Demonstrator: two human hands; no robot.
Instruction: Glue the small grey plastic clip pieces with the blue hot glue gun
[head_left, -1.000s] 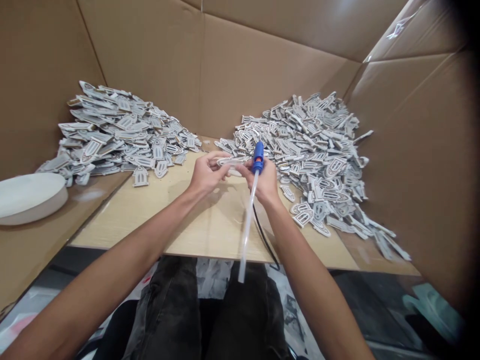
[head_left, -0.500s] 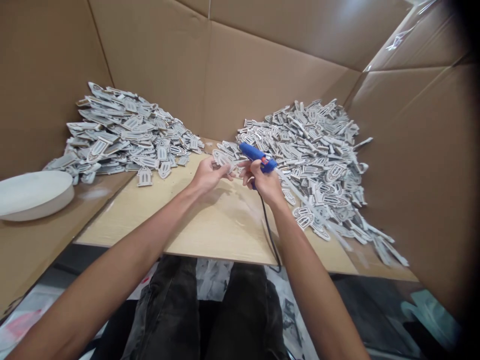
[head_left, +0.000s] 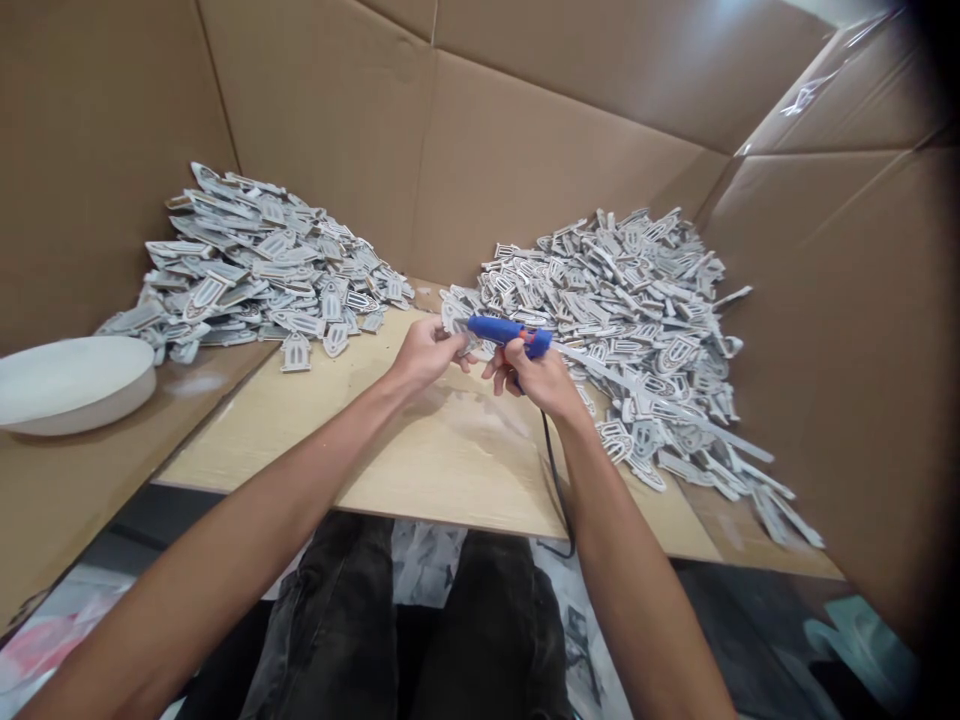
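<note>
My right hand (head_left: 536, 375) is closed round a blue glue gun (head_left: 504, 331), its nose pointing left and a long clear glue stick (head_left: 667, 405) trailing out of the back. Between the thumb and fingers of my left hand (head_left: 430, 352) is a small white slotted piece with a pointed end (head_left: 454, 312). The glue gun's nose lies over or against this piece; actual contact I cannot make out. Both hands are held above the middle of the wooden board (head_left: 442, 460).
Heaps of similar slotted pieces rise on the left (head_left: 262, 260) and right (head_left: 622, 290). A white bowl (head_left: 75, 385) stands at far left. Cardboard walls (head_left: 555, 160) enclose the board. The gun's black cord (head_left: 553, 470) runs over the front edge.
The glue gun has turned nearer to level, its nose lowered and shifted left towards the piece in my left hand. The glue stick has swung with it.
</note>
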